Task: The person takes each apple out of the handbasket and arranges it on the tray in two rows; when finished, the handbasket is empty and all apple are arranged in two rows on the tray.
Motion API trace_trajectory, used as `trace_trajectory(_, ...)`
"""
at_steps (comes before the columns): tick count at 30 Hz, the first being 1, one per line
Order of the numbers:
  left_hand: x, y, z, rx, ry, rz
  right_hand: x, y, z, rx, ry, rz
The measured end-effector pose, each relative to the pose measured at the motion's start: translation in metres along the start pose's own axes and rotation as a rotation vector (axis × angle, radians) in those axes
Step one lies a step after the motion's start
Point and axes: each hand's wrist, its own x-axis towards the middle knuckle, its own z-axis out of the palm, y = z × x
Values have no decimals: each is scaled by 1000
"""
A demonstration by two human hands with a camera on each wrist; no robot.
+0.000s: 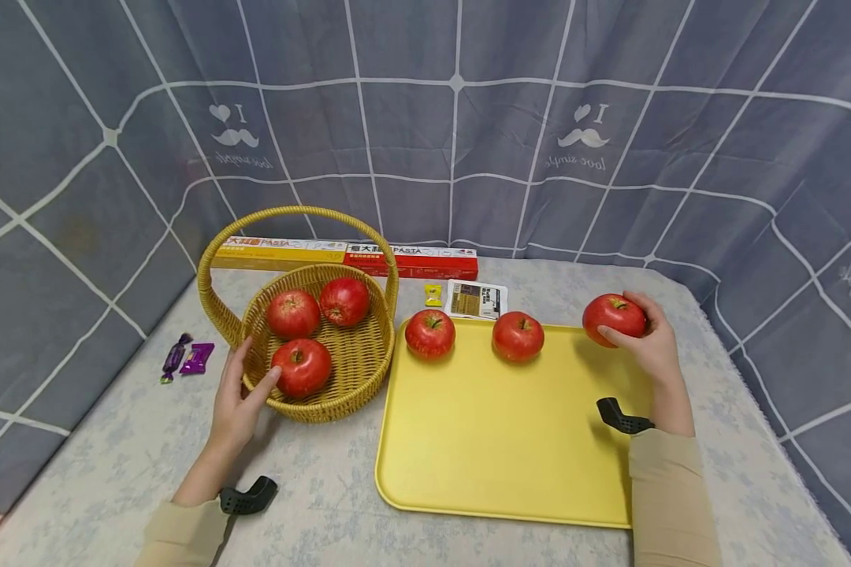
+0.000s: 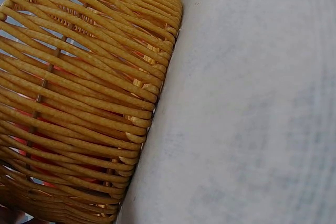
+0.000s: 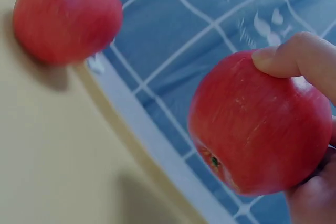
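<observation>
In the head view, my right hand (image 1: 654, 340) holds a red apple (image 1: 615, 317) above the back right corner of the yellow tray (image 1: 496, 441). The right wrist view shows thumb and fingers round this apple (image 3: 257, 124), its dimpled end turned down. My left hand (image 1: 237, 402) grips the near left rim of the wicker basket (image 1: 340, 405), thumb over the edge beside an apple (image 1: 302, 368). Two more apples, one at the left (image 1: 294, 315) and one at the back (image 1: 344, 302), lie inside. Woven wall (image 2: 84, 87) fills much of the left wrist view.
Two apples, left (image 1: 430, 334) and middle (image 1: 518, 336), sit along the tray's back edge. Behind are a yellow pasta box (image 1: 276, 256), a red one (image 1: 425, 264), a small yellow packet (image 1: 433, 295) and a white packet (image 1: 477, 299). Purple candies (image 1: 197, 358) lie left of the basket.
</observation>
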Motion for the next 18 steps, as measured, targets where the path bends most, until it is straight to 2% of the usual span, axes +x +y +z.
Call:
trace_trajectory(5, 1, -2, 0, 2, -4, -6, 1, 13, -6, -61, -45, 61)
trace_trajectory(10, 0, 0, 0, -1, -4, -6, 3, 25, -8, -73, -82, 121)
trace_trajectory(18, 1, 0, 0, 10, -6, -11, 3, 32, -12, -89, -155, 153)
